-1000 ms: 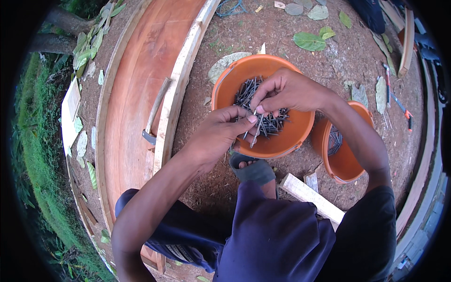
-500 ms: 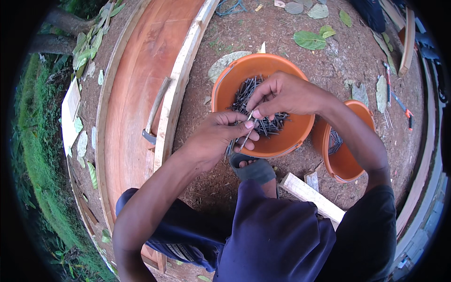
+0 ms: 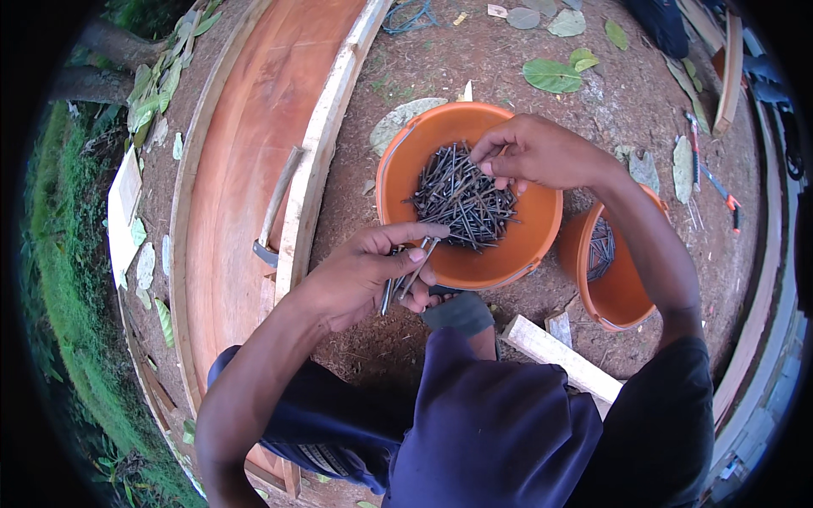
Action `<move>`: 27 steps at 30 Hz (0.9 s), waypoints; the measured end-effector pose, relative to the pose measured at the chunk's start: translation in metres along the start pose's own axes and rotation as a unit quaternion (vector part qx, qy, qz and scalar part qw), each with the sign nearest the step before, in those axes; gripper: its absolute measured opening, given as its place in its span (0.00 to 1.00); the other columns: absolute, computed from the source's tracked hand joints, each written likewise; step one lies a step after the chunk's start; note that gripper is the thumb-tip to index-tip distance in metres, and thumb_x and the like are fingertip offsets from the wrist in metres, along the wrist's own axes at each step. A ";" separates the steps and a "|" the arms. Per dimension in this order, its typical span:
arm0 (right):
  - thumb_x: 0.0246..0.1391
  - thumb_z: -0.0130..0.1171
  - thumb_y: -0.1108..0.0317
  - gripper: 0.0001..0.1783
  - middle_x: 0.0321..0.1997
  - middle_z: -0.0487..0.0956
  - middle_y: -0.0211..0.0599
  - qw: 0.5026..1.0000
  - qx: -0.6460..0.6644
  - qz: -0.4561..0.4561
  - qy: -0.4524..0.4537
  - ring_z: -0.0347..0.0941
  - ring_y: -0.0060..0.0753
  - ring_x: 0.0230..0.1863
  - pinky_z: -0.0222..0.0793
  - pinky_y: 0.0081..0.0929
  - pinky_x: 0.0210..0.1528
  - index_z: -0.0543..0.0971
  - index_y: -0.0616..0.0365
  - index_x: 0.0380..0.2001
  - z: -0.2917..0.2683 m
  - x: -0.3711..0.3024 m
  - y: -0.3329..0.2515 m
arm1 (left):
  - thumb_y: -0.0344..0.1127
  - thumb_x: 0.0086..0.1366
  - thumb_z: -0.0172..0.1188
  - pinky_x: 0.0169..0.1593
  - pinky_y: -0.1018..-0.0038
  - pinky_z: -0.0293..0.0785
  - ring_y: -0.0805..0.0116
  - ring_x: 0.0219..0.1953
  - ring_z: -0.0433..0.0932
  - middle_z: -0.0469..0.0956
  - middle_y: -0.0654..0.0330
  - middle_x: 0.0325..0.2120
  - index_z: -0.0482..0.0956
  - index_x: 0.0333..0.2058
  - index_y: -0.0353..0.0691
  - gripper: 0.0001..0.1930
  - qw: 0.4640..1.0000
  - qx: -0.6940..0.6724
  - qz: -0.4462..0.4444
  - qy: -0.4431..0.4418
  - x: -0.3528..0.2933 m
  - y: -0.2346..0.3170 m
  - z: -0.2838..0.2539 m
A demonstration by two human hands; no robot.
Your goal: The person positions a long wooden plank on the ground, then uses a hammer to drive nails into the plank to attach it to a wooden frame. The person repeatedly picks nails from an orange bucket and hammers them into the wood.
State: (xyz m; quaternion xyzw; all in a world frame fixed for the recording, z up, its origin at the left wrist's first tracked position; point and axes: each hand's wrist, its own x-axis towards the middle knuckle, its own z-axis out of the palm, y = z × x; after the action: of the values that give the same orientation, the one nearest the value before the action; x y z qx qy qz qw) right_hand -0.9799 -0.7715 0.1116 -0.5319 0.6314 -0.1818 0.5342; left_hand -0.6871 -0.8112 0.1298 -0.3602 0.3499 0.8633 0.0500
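My left hand (image 3: 360, 275) is closed around several long metal nails (image 3: 417, 275), just past the near left rim of a large orange bucket (image 3: 529, 224). One nail lies between thumb and forefinger; others poke out below the fingers. Inside the bucket lies a heap of loose grey nails (image 3: 464, 199). Over the heap's right side hovers my right hand (image 3: 533, 157), fingers curled and thumb against the forefinger; whether anything is pinched there I cannot make out.
A smaller orange bucket (image 3: 624, 296) with more nails stands to the right. On the left, a hammer (image 3: 279, 199) leans by a long reddish board (image 3: 224, 203) edged with pale timber. A wooden block (image 3: 563, 356) lies near my knee; red-handled tools (image 3: 724, 199) lie at far right.
My left hand has drawn back toward me and to the left with the nails, away from my right hand. The right hand has shifted slightly right, uncovering more of the heap.
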 end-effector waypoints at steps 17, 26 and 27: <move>0.45 0.59 0.77 0.05 0.30 0.81 0.59 0.923 -0.382 -0.036 0.016 0.80 0.58 0.36 0.76 0.46 0.41 0.81 0.69 0.24 0.036 0.014 0.053 | 0.34 0.74 0.51 0.30 0.74 0.71 0.73 0.28 0.74 0.74 0.63 0.30 0.74 0.43 0.40 0.06 0.993 -0.002 -0.025 0.115 -0.001 -0.007 -0.003; 0.50 0.55 0.77 0.06 0.28 0.79 0.60 0.940 -0.337 -0.012 0.041 0.78 0.59 0.36 0.73 0.48 0.42 0.80 0.68 0.26 0.032 0.021 0.050 | 0.35 0.74 0.52 0.30 0.75 0.71 0.73 0.26 0.74 0.75 0.64 0.29 0.76 0.43 0.41 0.07 0.991 -0.008 -0.026 0.133 -0.001 -0.007 -0.008; 0.52 0.56 0.76 0.05 0.29 0.79 0.58 0.945 -0.324 -0.017 0.041 0.77 0.59 0.37 0.72 0.49 0.44 0.80 0.67 0.28 0.031 0.020 0.050 | 0.36 0.74 0.52 0.30 0.75 0.70 0.73 0.26 0.74 0.75 0.64 0.29 0.76 0.43 0.41 0.07 0.990 -0.009 -0.029 0.136 -0.001 -0.007 -0.008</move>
State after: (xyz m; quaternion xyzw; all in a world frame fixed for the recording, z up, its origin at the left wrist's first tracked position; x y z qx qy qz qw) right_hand -0.9742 -0.7597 0.0504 -0.6793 0.6683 0.0020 0.3031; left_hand -0.6792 -0.8112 0.1223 -0.4844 0.3354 0.8077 0.0238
